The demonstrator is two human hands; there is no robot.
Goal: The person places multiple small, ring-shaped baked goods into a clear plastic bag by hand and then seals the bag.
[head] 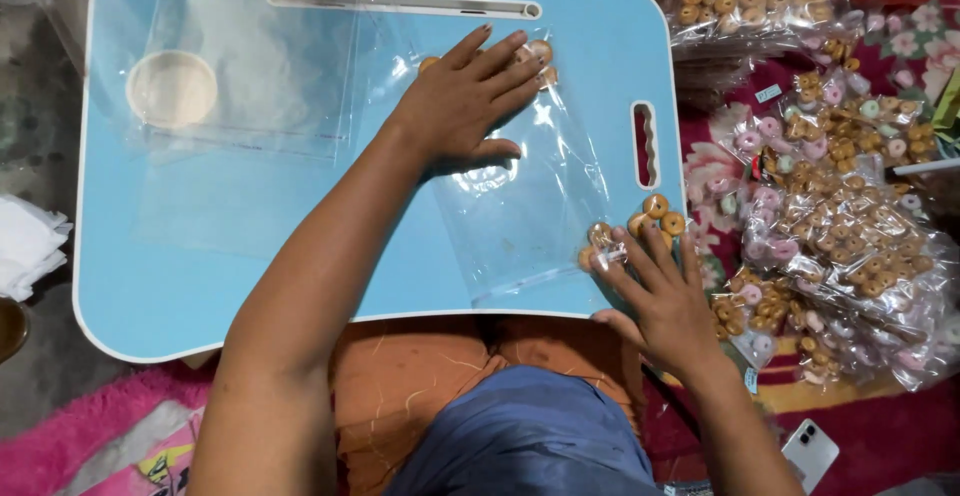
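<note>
Head cam: left hand point(468, 96) lies flat, fingers spread, pinning the clear plastic bag point(520, 206) to the blue lap table point(200, 276). Right hand point(665, 291), open too, nudges small ring cookies point(655, 218) at the bag's mouth. A few look like they're already under the left fingertips, hard to tell. Filled packets point(850, 236) piled right, empty bags point(250, 66) left, so plenty to go
</note>
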